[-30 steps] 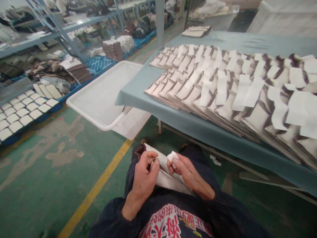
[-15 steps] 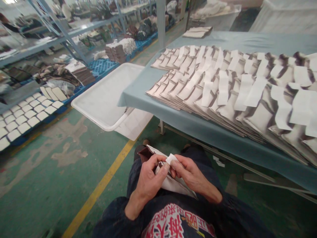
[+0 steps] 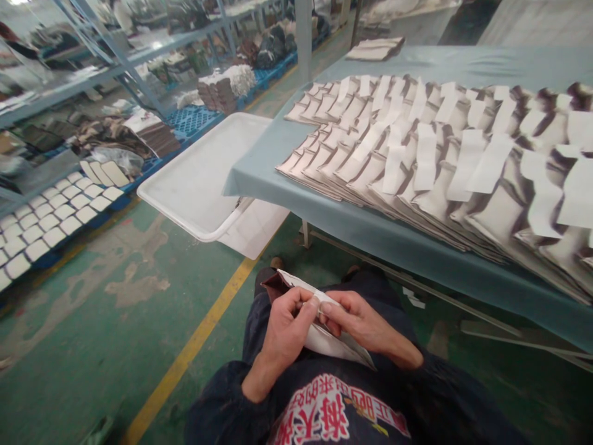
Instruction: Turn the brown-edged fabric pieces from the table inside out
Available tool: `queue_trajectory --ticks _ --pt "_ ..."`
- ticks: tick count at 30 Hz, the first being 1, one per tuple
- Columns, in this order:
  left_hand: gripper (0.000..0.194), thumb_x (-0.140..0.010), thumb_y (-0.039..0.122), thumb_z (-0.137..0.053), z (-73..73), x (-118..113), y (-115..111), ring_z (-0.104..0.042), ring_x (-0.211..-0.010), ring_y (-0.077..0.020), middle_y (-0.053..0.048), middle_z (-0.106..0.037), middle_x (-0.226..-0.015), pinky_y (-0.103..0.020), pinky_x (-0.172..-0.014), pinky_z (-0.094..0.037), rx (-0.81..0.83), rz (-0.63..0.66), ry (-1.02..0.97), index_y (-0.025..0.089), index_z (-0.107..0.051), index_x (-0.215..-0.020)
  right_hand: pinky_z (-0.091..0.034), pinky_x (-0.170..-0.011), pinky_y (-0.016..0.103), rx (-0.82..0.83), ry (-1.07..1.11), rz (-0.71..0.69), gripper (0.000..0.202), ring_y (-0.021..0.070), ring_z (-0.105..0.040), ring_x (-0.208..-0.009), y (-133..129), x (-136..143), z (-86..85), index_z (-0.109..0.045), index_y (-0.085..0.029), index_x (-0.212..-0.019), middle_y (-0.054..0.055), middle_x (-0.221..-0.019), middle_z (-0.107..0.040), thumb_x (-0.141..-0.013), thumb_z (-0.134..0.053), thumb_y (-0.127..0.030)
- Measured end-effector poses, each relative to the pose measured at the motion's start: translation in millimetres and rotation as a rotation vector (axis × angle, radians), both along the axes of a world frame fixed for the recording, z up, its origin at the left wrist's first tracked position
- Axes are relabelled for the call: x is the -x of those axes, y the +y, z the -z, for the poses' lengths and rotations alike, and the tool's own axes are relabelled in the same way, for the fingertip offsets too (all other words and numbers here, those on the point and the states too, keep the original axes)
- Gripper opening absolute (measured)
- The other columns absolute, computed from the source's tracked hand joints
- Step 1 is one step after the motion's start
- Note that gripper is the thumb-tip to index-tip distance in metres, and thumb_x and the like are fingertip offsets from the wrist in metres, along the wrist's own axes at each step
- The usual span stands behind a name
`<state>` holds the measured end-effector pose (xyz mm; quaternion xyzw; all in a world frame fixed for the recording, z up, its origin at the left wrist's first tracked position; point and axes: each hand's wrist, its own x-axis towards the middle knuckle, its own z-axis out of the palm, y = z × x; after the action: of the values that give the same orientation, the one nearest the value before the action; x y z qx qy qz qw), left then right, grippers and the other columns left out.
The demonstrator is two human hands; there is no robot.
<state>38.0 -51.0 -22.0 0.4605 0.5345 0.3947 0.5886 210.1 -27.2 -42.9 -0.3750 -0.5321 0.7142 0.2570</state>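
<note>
A pale fabric piece with a dark brown inner side [image 3: 343,347] lies across my lap. My left hand [image 3: 290,324] is closed at its upper edge, thumb and fingers pinched together. Close against it, my right hand [image 3: 359,318] pinches at the same edge. The fingertips of both hands nearly touch, and a bit of white material shows between them. What exactly each fingertip grips is too small to make out.
A blue-green covered table [image 3: 259,164] at the right bears rows of overlapping pale pieces [image 3: 361,164] with white strips. Left of it stands a white plastic tub [image 3: 194,179]. Pallets and racks with stacked goods stand at the left.
The white bit that stood up between my fingers now sits lower, mostly covered. Both hands stay close together at the fabric edge. The view has shifted slightly.
</note>
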Motion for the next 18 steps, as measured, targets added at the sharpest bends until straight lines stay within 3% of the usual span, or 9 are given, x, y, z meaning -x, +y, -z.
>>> queue_trajectory --ticks 5,10,12,15,18 --pt "0.04 -0.084 0.053 -0.071 3.3 3.0 1.7 -0.045 -0.048 -0.0099 -0.001 -0.063 -0.059 -0.021 -0.048 -0.035 0.098 -0.055 -0.051 0.016 -0.062 -0.072 -0.026 -0.051 0.026 0.072 0.054 -0.022 0.062 0.0098 -0.035 -0.05 2.4 0.7 3.8 -0.06 -0.018 -0.077 -0.005 -0.055 -0.049 -0.088 -0.057 -0.079" --pt "0.041 -0.084 0.055 -0.07 3.4 4.6 2.2 -0.046 -0.049 -0.0102 0.0 -0.062 -0.059 -0.021 -0.049 -0.036 0.098 -0.052 -0.063 0.016 -0.062 -0.074 -0.028 -0.051 0.026 0.044 0.038 -0.035 0.061 0.0102 -0.035 -0.051 4.3 -1.9 3.5 -0.056 -0.019 -0.072 -0.003 -0.057 -0.05 -0.093 -0.051 -0.076" --pt "0.041 -0.084 0.055 -0.071 2.7 4.0 2.5 -0.044 -0.049 -0.0098 0.001 -0.059 -0.058 -0.021 -0.049 -0.035 0.086 -0.063 -0.059 0.016 -0.062 -0.074 -0.033 -0.054 0.026 0.003 0.002 0.021 0.056 0.0113 -0.041 -0.055 3.4 -2.2 3.4 -0.059 -0.018 -0.077 -0.002 -0.063 -0.055 -0.095 -0.052 -0.071" --pt "0.041 -0.082 0.054 -0.072 1.4 2.9 3.0 -0.042 -0.05 -0.0096 0.003 -0.055 -0.057 -0.021 -0.049 -0.034 0.082 -0.105 -0.043 0.016 -0.061 -0.072 -0.042 -0.064 0.027 -0.119 -0.073 0.176 0.038 0.0141 -0.053 -0.068 0.6 -0.6 3.9 -0.065 -0.018 -0.101 -0.001 -0.077 -0.061 -0.095 -0.062 -0.055" --pt "0.04 -0.082 0.053 -0.072 1.9 2.1 3.1 -0.043 -0.052 -0.0104 0.002 -0.055 -0.059 -0.022 -0.05 -0.035 0.087 -0.113 -0.039 0.016 -0.061 -0.072 -0.047 -0.066 0.029 -0.21 -0.166 0.262 0.03 0.0161 -0.059 -0.07 -2.6 2.0 4.8 -0.063 -0.019 -0.114 0.0 -0.079 -0.062 -0.095 -0.061 -0.043"
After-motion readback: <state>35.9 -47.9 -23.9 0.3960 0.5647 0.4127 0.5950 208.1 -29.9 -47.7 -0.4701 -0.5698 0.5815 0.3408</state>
